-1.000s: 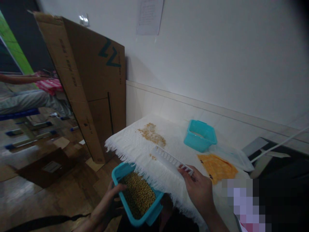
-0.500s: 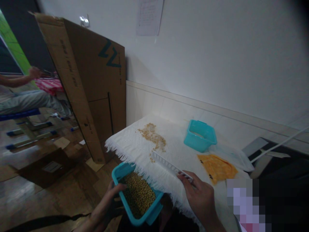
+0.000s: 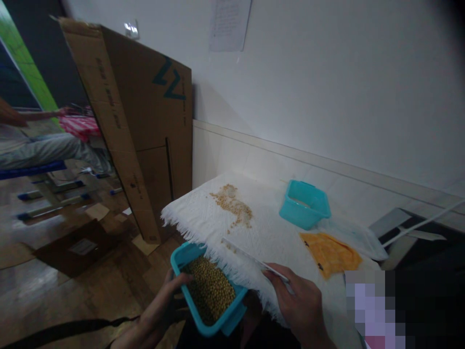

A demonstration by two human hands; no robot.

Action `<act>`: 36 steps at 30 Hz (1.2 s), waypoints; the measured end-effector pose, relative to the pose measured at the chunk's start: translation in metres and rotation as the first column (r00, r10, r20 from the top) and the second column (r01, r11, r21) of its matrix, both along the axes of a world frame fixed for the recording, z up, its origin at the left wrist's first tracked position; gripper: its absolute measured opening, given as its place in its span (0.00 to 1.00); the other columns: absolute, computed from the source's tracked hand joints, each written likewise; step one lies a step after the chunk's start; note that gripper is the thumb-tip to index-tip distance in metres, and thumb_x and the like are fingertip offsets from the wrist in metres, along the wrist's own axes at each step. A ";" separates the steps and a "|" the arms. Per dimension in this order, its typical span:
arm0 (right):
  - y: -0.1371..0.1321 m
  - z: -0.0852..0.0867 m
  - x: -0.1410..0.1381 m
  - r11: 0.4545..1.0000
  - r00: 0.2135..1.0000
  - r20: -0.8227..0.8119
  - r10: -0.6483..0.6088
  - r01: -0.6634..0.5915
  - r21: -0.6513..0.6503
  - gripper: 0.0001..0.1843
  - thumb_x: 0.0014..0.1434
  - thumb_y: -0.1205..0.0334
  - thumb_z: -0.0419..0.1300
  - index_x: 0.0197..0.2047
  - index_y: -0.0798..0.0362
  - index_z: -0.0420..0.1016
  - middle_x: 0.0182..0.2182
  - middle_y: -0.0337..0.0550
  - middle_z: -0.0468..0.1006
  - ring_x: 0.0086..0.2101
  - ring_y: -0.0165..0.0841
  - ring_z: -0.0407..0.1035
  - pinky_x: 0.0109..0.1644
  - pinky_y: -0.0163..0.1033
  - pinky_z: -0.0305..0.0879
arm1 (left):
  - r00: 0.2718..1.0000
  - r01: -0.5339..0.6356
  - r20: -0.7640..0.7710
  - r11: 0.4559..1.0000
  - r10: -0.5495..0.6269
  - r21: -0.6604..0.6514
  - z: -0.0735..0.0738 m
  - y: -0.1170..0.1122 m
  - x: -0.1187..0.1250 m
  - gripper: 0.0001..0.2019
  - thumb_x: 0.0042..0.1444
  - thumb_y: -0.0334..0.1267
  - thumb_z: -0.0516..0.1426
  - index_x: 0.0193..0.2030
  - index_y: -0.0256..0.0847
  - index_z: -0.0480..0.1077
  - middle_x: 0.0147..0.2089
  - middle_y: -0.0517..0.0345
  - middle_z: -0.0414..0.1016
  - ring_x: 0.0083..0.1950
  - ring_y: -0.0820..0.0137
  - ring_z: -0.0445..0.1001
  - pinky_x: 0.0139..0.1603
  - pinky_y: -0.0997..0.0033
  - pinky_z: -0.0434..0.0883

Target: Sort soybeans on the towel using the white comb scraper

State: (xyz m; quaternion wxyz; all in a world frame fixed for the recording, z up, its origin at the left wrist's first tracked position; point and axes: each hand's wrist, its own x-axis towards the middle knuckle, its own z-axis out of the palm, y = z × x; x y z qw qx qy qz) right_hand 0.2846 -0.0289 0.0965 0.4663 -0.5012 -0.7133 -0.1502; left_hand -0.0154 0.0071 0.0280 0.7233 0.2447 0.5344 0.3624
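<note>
My left hand (image 3: 163, 310) grips the near rim of a teal tub (image 3: 209, 291) full of yellowish beans, held just below the fringed front edge of a white cloth (image 3: 276, 237). My right hand (image 3: 298, 300) is closed on one end of a long white plastic strip (image 3: 247, 254). The strip lies low across the cloth's front edge, right above the tub. A loose heap of beans (image 3: 232, 206) rests on the cloth further back.
A second teal tub (image 3: 305, 204) stands at the back of the cloth, with an orange patch (image 3: 329, 253) beside it. A tall cardboard sheet (image 3: 141, 131) leans against the wall at left. Another person's arm (image 3: 22, 116) shows far left. Wooden floor lies below.
My right hand has drawn the white strip across the cloth toward the front edge and tipped it flatter, dragging some beans toward the tub. The left hand kept holding the tub.
</note>
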 end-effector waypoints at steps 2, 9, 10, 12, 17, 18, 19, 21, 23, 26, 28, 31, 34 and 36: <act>-0.003 -0.003 -0.002 0.999 0.999 -0.035 0.019 -0.021 -0.044 0.30 0.86 0.45 0.57 0.37 0.46 0.92 0.31 0.40 0.93 0.28 0.36 0.90 0.39 0.29 0.86 | 1.000 -0.003 -0.008 1.000 0.003 0.002 -0.001 0.001 -0.001 0.44 0.53 0.58 0.72 0.73 0.50 0.62 0.45 0.55 0.83 0.40 0.53 0.85 0.44 0.55 0.78; 0.023 -0.020 0.015 0.984 0.960 -0.232 -0.158 0.133 -0.121 0.31 0.80 0.34 0.62 0.40 0.49 0.94 0.29 0.47 0.92 0.23 0.39 0.87 0.27 0.33 0.79 | 1.000 -0.003 -0.009 1.000 0.003 0.001 -0.011 0.005 -0.004 0.47 0.53 0.60 0.73 0.74 0.50 0.62 0.47 0.52 0.84 0.43 0.51 0.86 0.46 0.53 0.79; 0.031 -0.022 0.018 0.981 0.951 -0.249 -0.181 0.159 -0.108 0.34 0.80 0.31 0.61 0.39 0.50 0.94 0.28 0.48 0.92 0.23 0.39 0.86 0.27 0.34 0.78 | 1.000 0.004 -0.013 1.000 -0.004 0.005 -0.012 0.005 -0.004 0.45 0.54 0.60 0.72 0.74 0.51 0.62 0.45 0.55 0.83 0.41 0.52 0.85 0.45 0.55 0.78; 0.045 -0.024 0.020 0.981 0.949 -0.252 -0.187 0.167 -0.098 0.37 0.79 0.28 0.59 0.40 0.51 0.93 0.29 0.50 0.92 0.23 0.39 0.86 0.28 0.35 0.78 | 1.000 0.009 -0.018 1.000 -0.008 0.008 -0.014 0.006 -0.004 0.43 0.57 0.59 0.71 0.75 0.52 0.62 0.43 0.57 0.82 0.39 0.54 0.85 0.42 0.56 0.78; 0.059 -0.022 0.018 0.979 0.961 -0.212 -0.177 0.150 -0.135 0.37 0.81 0.30 0.56 0.41 0.51 0.93 0.26 0.48 0.90 0.22 0.37 0.84 0.27 0.35 0.73 | 1.000 -0.018 -0.004 1.000 0.018 -0.011 -0.013 0.007 -0.004 0.49 0.53 0.59 0.74 0.78 0.52 0.60 0.50 0.52 0.85 0.43 0.50 0.87 0.49 0.50 0.81; 0.059 -0.022 0.018 0.979 0.961 -0.215 -0.176 0.148 -0.142 0.37 0.81 0.30 0.56 0.41 0.50 0.93 0.26 0.48 0.90 0.22 0.37 0.84 0.27 0.35 0.73 | 1.000 -0.013 -0.005 1.000 0.013 -0.011 -0.012 0.006 -0.004 0.49 0.53 0.59 0.74 0.77 0.51 0.61 0.50 0.51 0.85 0.42 0.50 0.87 0.50 0.49 0.81; 0.059 -0.023 0.018 0.979 0.960 -0.221 -0.174 0.143 -0.147 0.36 0.81 0.31 0.57 0.41 0.50 0.93 0.26 0.48 0.90 0.22 0.37 0.84 0.27 0.35 0.73 | 1.000 -0.006 -0.006 1.000 0.006 -0.009 -0.011 0.006 -0.004 0.47 0.54 0.59 0.73 0.76 0.51 0.61 0.50 0.51 0.85 0.42 0.51 0.87 0.50 0.50 0.81; 0.059 -0.023 0.019 0.979 0.960 -0.230 -0.158 0.123 -0.163 0.35 0.80 0.31 0.58 0.42 0.50 0.93 0.27 0.48 0.91 0.23 0.38 0.84 0.28 0.34 0.75 | 1.000 0.008 -0.001 1.000 -0.008 -0.002 -0.010 0.005 -0.004 0.44 0.57 0.58 0.71 0.76 0.50 0.62 0.49 0.51 0.85 0.42 0.51 0.87 0.49 0.51 0.81; 0.058 -0.025 0.020 0.978 0.969 -0.216 -0.119 0.076 -0.195 0.33 0.80 0.33 0.59 0.42 0.50 0.93 0.29 0.48 0.92 0.25 0.38 0.86 0.30 0.34 0.76 | 1.000 0.007 0.004 1.000 -0.007 0.004 -0.009 0.005 -0.004 0.42 0.58 0.58 0.70 0.75 0.50 0.62 0.50 0.51 0.86 0.44 0.50 0.88 0.47 0.52 0.81; 0.057 -0.026 0.018 0.974 0.977 -0.197 -0.082 0.036 -0.224 0.29 0.81 0.36 0.61 0.44 0.50 0.94 0.30 0.48 0.92 0.27 0.39 0.88 0.32 0.34 0.78 | 1.000 -0.015 -0.009 1.000 0.015 -0.004 -0.009 0.005 -0.004 0.43 0.56 0.57 0.71 0.75 0.52 0.61 0.47 0.54 0.85 0.42 0.52 0.87 0.45 0.54 0.79; 0.053 -0.028 0.013 0.976 0.975 -0.205 -0.089 0.044 -0.214 0.28 0.82 0.38 0.60 0.44 0.49 0.94 0.30 0.47 0.92 0.27 0.39 0.87 0.34 0.35 0.79 | 1.000 -0.024 -0.014 1.000 0.024 -0.006 -0.010 0.006 -0.005 0.45 0.55 0.58 0.72 0.75 0.51 0.62 0.45 0.55 0.85 0.41 0.52 0.87 0.44 0.55 0.79; 0.044 -0.030 0.004 0.979 0.973 -0.218 -0.069 0.024 -0.203 0.27 0.82 0.40 0.60 0.43 0.48 0.93 0.29 0.45 0.91 0.26 0.38 0.86 0.34 0.35 0.80 | 1.000 -0.016 -0.022 1.000 0.016 -0.001 -0.012 0.007 -0.007 0.44 0.56 0.59 0.72 0.75 0.47 0.63 0.43 0.55 0.85 0.40 0.54 0.85 0.45 0.56 0.79; 0.037 -0.030 0.001 0.980 0.975 -0.219 -0.039 -0.006 -0.200 0.28 0.82 0.39 0.59 0.42 0.46 0.93 0.29 0.44 0.91 0.25 0.37 0.85 0.35 0.35 0.81 | 1.000 -0.010 -0.029 1.000 0.010 -0.012 -0.013 0.009 -0.009 0.45 0.56 0.60 0.72 0.75 0.48 0.62 0.41 0.57 0.83 0.37 0.55 0.84 0.43 0.56 0.79; 0.038 -0.030 0.005 0.985 0.976 -0.210 -0.050 0.013 -0.174 0.29 0.82 0.37 0.59 0.42 0.47 0.94 0.30 0.45 0.92 0.26 0.38 0.86 0.36 0.36 0.82 | 0.999 -0.007 -0.035 1.000 0.007 -0.001 -0.013 0.010 -0.010 0.45 0.56 0.61 0.72 0.75 0.51 0.60 0.40 0.60 0.81 0.35 0.57 0.82 0.39 0.58 0.76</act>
